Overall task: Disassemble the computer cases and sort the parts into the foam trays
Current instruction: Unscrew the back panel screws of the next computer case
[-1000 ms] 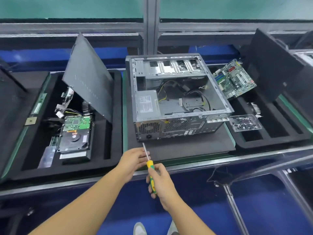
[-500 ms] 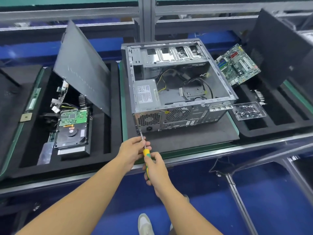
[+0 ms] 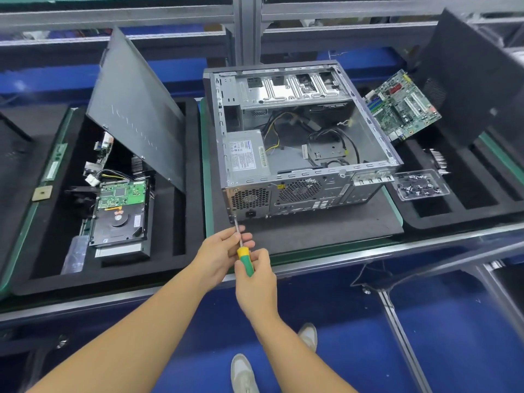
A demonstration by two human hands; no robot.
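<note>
Grey steel computer case (image 3: pixel 326 191), centre of bench, resting on a flat black foam pad (image 3: pixel 312 231).

Right hand (image 3: pixel 255 279): forearm rises from bottom centre, fingers curled round the yellow-and-green handle of a slim screwdriver (image 3: pixel 243 252). Left hand (image 3: pixel 218 253): forearm comes in from lower left, thumb and fingertips pinching the bare metal shaft just ahead of the handle. Shaft points away from the body, slightly left. The tip meets the lower-left corner of the case's rear panel, beside the power socket. Whether it is seated in a screw: cannot tell.

Case lies on its side, open face up. Rear panel with fan grilles faces the person. Long axis runs away toward the back rail, far end skewed slightly right. Silver power supply box (image 3: pixel 246 154) in near-left corner, loose cables beside it.

Further out, the left foam tray (image 3: pixel 192 199), black, holds a hard drive (image 3: pixel 119 219), circuit board up, and a dark grey side panel (image 3: pixel 136 109) leaning on edge. The right foam tray (image 3: pixel 453 219), black: green motherboard (image 3: pixel 402 106) propped at back, clear plastic screw box (image 3: pixel 419 184) just beside the case.
</note>
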